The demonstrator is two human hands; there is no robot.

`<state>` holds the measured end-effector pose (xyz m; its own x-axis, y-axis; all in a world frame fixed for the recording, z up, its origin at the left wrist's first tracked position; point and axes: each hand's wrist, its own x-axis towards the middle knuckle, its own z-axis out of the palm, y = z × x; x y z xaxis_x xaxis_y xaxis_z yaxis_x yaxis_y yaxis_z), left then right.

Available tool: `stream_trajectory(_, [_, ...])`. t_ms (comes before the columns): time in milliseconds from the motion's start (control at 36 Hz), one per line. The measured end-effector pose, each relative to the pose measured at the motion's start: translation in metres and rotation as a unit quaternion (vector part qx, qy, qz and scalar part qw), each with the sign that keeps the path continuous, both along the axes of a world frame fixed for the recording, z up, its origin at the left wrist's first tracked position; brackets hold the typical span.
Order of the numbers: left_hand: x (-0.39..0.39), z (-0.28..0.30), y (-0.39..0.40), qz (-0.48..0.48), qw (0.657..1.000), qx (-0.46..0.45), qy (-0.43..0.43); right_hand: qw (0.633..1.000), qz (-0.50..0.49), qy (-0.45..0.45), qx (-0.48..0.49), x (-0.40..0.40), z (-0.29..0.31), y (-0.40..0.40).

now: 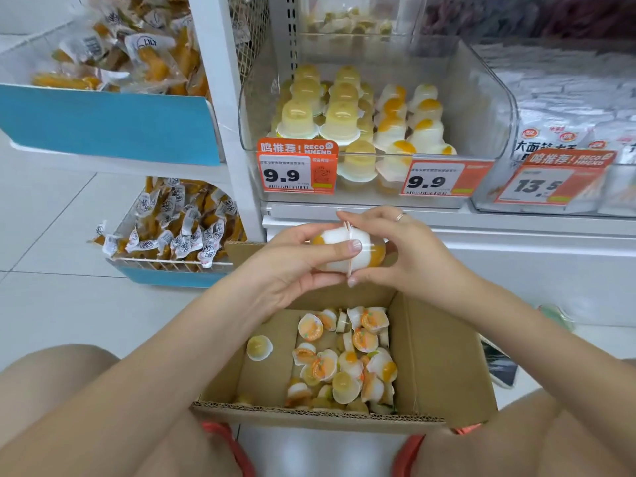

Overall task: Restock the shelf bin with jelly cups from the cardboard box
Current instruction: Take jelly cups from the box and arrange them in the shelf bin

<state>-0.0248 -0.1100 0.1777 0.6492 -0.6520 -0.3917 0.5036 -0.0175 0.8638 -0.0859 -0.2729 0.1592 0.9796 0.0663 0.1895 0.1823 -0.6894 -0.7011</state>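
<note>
Two white jelly cups with orange fruit (pixel 347 249) are pressed rim to rim above the cardboard box (pixel 444 359). My left hand (pixel 296 266) grips the left cup, thumb across its side. My right hand (pixel 402 253) holds the right cup from the other end. Several more jelly cups (pixel 344 359) lie loose in the box's bottom. Above, the clear shelf bin (pixel 481 108) holds rows of yellow cups on its left and white-and-orange cups (pixel 409 122) on its right.
Orange price tags reading 9.9 (pixel 297 170) hang on the bin's front. A neighbouring bin of white packets (pixel 578 108) sits to the right. Blue-fronted racks of wrapped snacks (pixel 179 225) stand on the left. My knees flank the box on the tiled floor.
</note>
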Motion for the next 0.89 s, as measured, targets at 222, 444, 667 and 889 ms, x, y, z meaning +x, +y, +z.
stream_trajectory(222, [0.000,0.005,-0.001,0.010,1.000,-0.018,0.016,0.994,-0.022,0.009,0.111,-0.006,0.011,0.001])
stream_trajectory(444, [-0.001,0.006,-0.001,0.005,0.998,-0.028,0.048,0.992,-0.034,0.014,0.124,-0.008,0.011,0.002])
stream_trajectory(667, [0.010,0.021,-0.003,-0.041,0.998,-0.034,0.018,0.977,-0.074,-0.005,0.202,0.003,0.023,-0.008])
stream_trajectory(889, [0.068,0.015,0.006,-0.037,0.785,0.354,-0.508,0.968,-0.232,-0.049,0.084,0.075,0.094,-0.077])
